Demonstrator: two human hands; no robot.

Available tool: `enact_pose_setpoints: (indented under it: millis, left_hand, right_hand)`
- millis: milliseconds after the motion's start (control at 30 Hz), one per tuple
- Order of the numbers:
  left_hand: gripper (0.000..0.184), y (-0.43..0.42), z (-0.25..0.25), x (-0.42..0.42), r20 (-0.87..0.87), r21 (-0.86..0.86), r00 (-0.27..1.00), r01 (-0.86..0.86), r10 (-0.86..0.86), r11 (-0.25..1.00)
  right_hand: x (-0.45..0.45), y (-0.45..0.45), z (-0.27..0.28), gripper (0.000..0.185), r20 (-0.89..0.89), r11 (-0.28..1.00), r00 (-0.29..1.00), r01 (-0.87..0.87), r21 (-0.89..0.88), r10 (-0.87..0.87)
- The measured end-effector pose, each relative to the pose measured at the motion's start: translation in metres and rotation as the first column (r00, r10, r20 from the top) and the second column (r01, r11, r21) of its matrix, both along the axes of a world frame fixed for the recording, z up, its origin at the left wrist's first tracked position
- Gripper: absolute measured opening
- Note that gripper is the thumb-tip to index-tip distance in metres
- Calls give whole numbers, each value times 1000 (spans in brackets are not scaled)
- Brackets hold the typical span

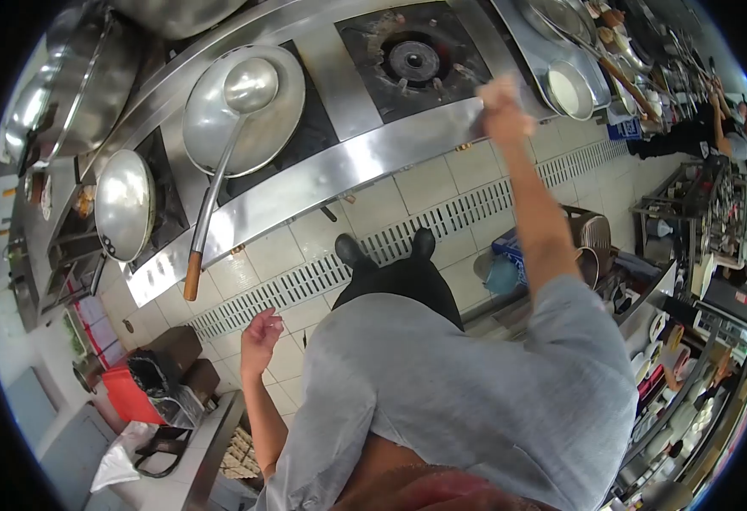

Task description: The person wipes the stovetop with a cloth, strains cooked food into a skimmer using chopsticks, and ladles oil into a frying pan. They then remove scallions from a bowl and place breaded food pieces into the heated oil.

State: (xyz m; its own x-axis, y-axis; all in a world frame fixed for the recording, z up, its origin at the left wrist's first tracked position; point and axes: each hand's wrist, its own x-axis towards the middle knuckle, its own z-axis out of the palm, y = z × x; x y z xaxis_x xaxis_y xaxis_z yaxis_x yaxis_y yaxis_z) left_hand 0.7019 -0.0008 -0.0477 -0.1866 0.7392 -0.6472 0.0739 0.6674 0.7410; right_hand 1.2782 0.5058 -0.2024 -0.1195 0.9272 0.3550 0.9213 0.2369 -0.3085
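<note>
My right hand (506, 112) is at the front steel edge of the stove (416, 123), close to the bare burner (413, 61). Motion smears its fingers, so whether they grip anything is unclear. Low on the left, my left hand (261, 341) hangs over the tiled floor with fingers loosely bent, and nothing shows in it. Above it, the wooden handle of a large ladle (251, 85) sticks out past the stove's front. The ladle's bowl lies in a wide metal wok (205, 128) on the stove. Left of the wok sits a smaller pan (124, 204).
A large steel pot (67, 94) stands at the far left. On the right, a metal counter holds a round pot (568, 89) and utensils. A slotted floor drain (459, 213) runs before the stove. A person (723, 136) is at the far right.
</note>
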Motion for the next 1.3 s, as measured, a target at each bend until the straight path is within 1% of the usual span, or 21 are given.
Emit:
enact_pose_setpoints:
  millis: [100,167,233,267,367,467,500,567,633,667,700,733,767,800,833,867,900,967,1067,1233,1300]
  left_hand:
    - [44,9,3,14,105,-36,994,-17,21,999]
    - [44,30,10,30,127,5,989,80,-80,997]
    - [43,55,20,42,107,53,977,178,-183,983]
    - [44,65,26,46,82,76,973,209,-215,975]
    - [44,84,42,59,-5,121,959,283,-285,951]
    - [45,94,57,77,-104,143,940,337,-325,931]
    - [45,96,63,90,-135,168,933,353,-333,921]
    - [46,103,72,121,-150,250,922,384,-357,889]
    - [46,114,68,153,-156,300,889,459,-431,837]
    - [46,118,65,167,-165,323,870,494,-466,808]
    - [46,122,61,180,-158,312,858,514,-489,799]
    - [46,126,60,191,-127,304,864,502,-487,810]
    - [46,129,59,202,-97,294,869,490,-484,821]
    - [46,135,59,212,-68,283,874,479,-481,831]
    - [45,141,65,221,-74,276,870,488,-488,828]
    - [46,149,67,231,-59,280,872,482,-486,830]
    - [46,154,69,242,-40,278,873,477,-486,834]
    - [47,165,63,264,-36,311,852,507,-523,804]
    - [47,190,70,316,-126,321,709,691,-694,648]
    - [52,225,79,385,-64,304,599,774,-799,556]
    - [52,244,88,398,-90,301,576,793,-813,529]
  right_hand:
    - [-172,-107,11,35,-285,974,932,-195,118,221]
    - [-269,-173,36,39,-416,910,814,-402,104,407]
    - [-322,-207,61,58,-488,803,695,-596,20,528]
    - [-331,-214,83,56,-291,750,706,-658,70,646]
    - [-347,-210,57,55,-219,690,682,-722,-52,697]
    - [-318,-196,101,51,-247,541,600,-797,-270,761]
    - [-301,-202,122,49,-390,602,651,-756,-258,651]
    - [-231,-216,192,46,-420,623,604,-774,-109,677]
    - [-166,-236,136,47,-723,736,577,-662,-141,380]
    - [-119,-262,136,44,-735,759,675,-513,-402,67]
    - [-70,-294,87,46,-621,799,777,-309,-516,-101]
    - [-12,-343,-5,52,-321,878,941,-240,-414,106]
    - [25,-388,20,54,-178,398,903,-9,-918,-390]
    - [66,-456,-15,55,17,180,896,108,-978,-445]
    - [98,-505,-28,54,127,5,894,143,-990,-430]
    - [121,-542,-21,52,155,-108,883,119,-987,-444]
    - [137,-564,-11,51,135,-154,867,69,-986,-480]
    - [156,-579,11,48,52,-171,810,-60,-983,-585]
    - [166,-558,52,44,-94,-109,724,-228,-968,-683]
    - [179,-497,127,38,-282,3,655,-392,-920,-701]
    - [194,-456,150,36,-365,151,677,-354,-923,-639]
